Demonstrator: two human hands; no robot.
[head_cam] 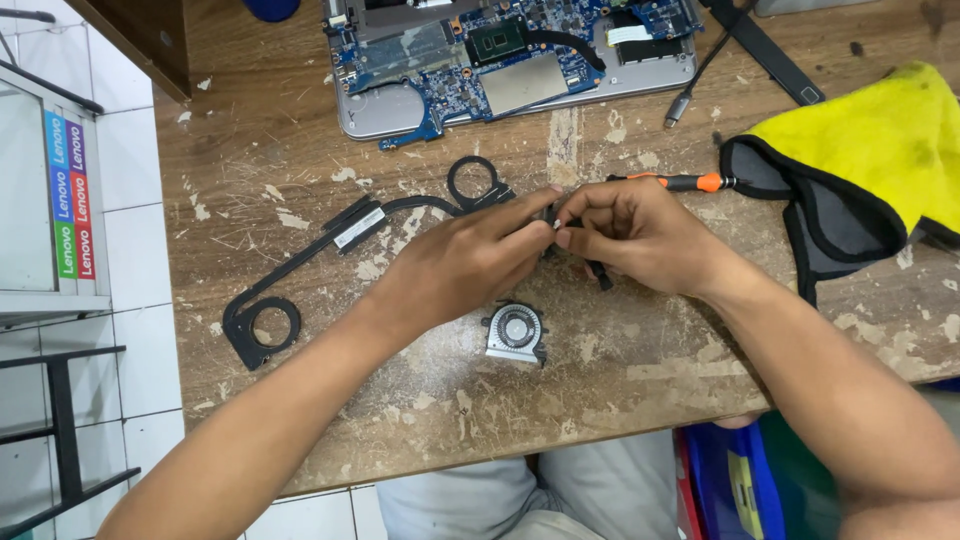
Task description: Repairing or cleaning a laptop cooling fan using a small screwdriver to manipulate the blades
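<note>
You're pinching a small dark part (552,222) between both hands, left hand (455,262) steadying, right hand (635,235) gripping. You're keeping the fan (514,332) and screwdriver (672,182) lying close, within reach.

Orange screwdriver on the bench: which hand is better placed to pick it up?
Right. The right hand sits just below the orange screwdriver, whereas the left hand lies farther away. Both hands pinch a small dark part, so one must release first.

Both forearms are bare with no sleeves, watch or rings on the left hand (455,265) or right hand (640,235), and light grey trousers cover the lap.
</note>
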